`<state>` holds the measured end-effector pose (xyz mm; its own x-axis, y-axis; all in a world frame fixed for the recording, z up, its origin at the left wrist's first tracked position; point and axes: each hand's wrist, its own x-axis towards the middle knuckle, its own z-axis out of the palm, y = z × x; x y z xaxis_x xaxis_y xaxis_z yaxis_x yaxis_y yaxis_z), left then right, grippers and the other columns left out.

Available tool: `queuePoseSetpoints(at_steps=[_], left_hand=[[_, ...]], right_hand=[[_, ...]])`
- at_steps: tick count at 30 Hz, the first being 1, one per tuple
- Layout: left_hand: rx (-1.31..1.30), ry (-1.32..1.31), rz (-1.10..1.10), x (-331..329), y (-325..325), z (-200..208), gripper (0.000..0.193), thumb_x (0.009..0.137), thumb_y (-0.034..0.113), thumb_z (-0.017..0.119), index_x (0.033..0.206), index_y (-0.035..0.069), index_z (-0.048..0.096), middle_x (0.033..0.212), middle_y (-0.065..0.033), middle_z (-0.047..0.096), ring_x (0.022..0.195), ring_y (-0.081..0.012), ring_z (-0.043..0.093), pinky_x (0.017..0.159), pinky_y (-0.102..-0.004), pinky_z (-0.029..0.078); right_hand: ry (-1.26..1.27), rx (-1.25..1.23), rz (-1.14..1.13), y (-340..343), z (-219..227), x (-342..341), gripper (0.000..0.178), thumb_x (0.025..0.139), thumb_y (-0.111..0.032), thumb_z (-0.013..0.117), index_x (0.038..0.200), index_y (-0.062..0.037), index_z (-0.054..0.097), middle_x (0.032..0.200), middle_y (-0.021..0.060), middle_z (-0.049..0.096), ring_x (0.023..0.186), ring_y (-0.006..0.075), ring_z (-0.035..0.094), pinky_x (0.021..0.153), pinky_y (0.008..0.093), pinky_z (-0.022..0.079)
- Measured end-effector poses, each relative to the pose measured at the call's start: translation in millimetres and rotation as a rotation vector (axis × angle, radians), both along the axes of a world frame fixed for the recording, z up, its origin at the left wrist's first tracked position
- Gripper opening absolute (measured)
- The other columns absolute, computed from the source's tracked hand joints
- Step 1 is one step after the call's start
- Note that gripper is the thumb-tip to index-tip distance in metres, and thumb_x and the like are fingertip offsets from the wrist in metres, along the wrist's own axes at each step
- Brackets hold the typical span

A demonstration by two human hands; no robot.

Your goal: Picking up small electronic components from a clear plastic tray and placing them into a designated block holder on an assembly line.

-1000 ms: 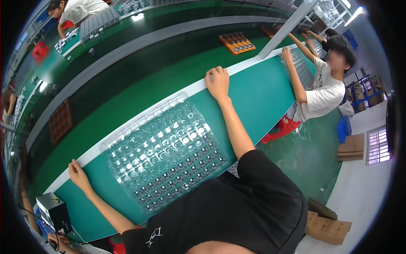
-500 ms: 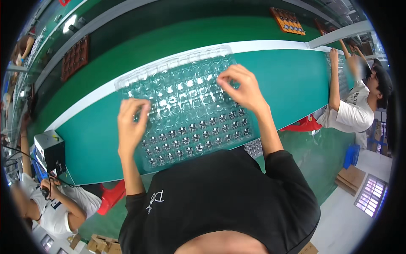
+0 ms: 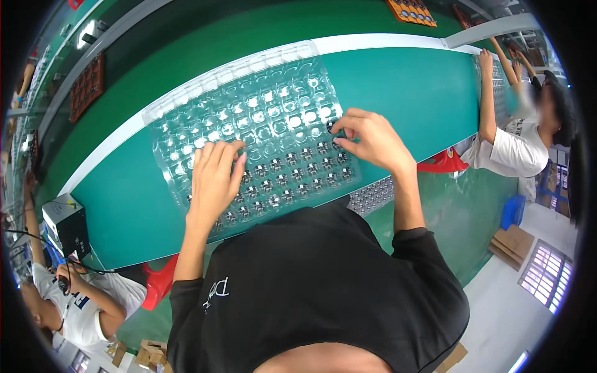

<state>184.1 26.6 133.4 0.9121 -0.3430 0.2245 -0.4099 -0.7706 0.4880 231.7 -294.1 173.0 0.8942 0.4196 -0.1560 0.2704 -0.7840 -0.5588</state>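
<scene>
A clear plastic blister tray (image 3: 205,118) lies on the green bench, set at a slant, with rows of round pockets. Small black-and-silver components (image 3: 282,179) fill several rows on its near side; the far pockets hold none that I can see. Over the tray's right edge is my right hand (image 3: 376,142), its thumb and forefinger pinched around a small dark component (image 3: 331,127). My left hand (image 3: 216,175) rests over the left-middle pockets, fingers curled and thumb close to the forefinger. What its fingertips hold, if anything, is hidden, and it covers part of the filled rows.
A black-and-white box (image 3: 65,227) with cables stands at the bench's left end. Co-workers sit at left and right, the right one with hands at another tray (image 3: 497,84). Beyond the white bench edge (image 3: 367,41) are an orange rack (image 3: 411,11) and a brown rack (image 3: 87,87).
My right hand has come down toward the filled rows, with a dark component now showing at its fingertips. My left hand has moved right, farther over the tray. The whole view has shifted slightly.
</scene>
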Motion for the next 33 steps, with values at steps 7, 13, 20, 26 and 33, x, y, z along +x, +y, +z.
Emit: queuePoseSetpoints(at_steps=[7,13,20,26,33], left_hand=[[0.140,0.055,0.016,6.4,-11.6,22.1,0.012,0.092,0.011,0.065,0.103,0.006,0.068,0.085,-0.0084,0.061,0.082,-0.0280,0.053,0.077,-0.0407,0.041],[-0.075,-0.002,-0.121,20.0,-50.8,42.7,0.014,0.085,0.012,0.074,0.097,0.005,0.070,0.081,-0.0075,0.064,0.079,-0.0265,0.056,0.072,-0.0384,0.045],[0.169,0.119,-0.327,28.2,-115.2,19.7,0.027,0.087,0.023,0.072,0.104,0.004,0.062,0.099,-0.0113,0.053,0.098,-0.0300,0.055,0.082,-0.0422,0.042],[0.263,0.019,-0.366,27.4,-127.6,13.7,0.012,0.088,0.015,0.067,0.089,0.004,0.062,0.094,-0.0096,0.054,0.093,-0.0289,0.054,0.079,-0.0414,0.043],[0.129,0.280,-0.527,80.4,-121.5,45.7,0.013,0.094,0.015,0.064,0.092,0.002,0.062,0.091,-0.0140,0.063,0.089,-0.0354,0.063,0.078,-0.0468,0.050]], right_hand=[[-0.128,0.264,-0.013,-9.9,-29.2,-0.1,0.007,0.086,-0.009,0.074,0.092,-0.0046,0.074,0.077,0.0054,0.060,0.066,0.0197,0.058,0.060,0.0332,0.047],[-0.213,0.433,-0.328,-45.8,-39.0,19.9,0.008,0.092,-0.008,0.069,0.095,-0.0009,0.068,0.079,0.0072,0.066,0.067,0.0141,0.061,0.063,0.0281,0.049],[-0.513,0.115,-0.526,-99.0,-83.7,56.6,0.005,0.091,-0.007,0.064,0.094,-0.0027,0.064,0.073,0.0095,0.061,0.061,0.0205,0.058,0.059,0.0339,0.048],[-0.659,0.164,-0.524,-89.3,-89.3,54.9,0.006,0.089,-0.006,0.067,0.092,-0.0031,0.063,0.070,0.0086,0.053,0.061,0.0227,0.054,0.058,0.0353,0.047],[-0.676,0.220,-0.548,-96.2,-94.6,58.5,0.006,0.087,-0.003,0.069,0.090,-0.0019,0.063,0.069,0.0086,0.053,0.058,0.0217,0.052,0.054,0.0350,0.045]])
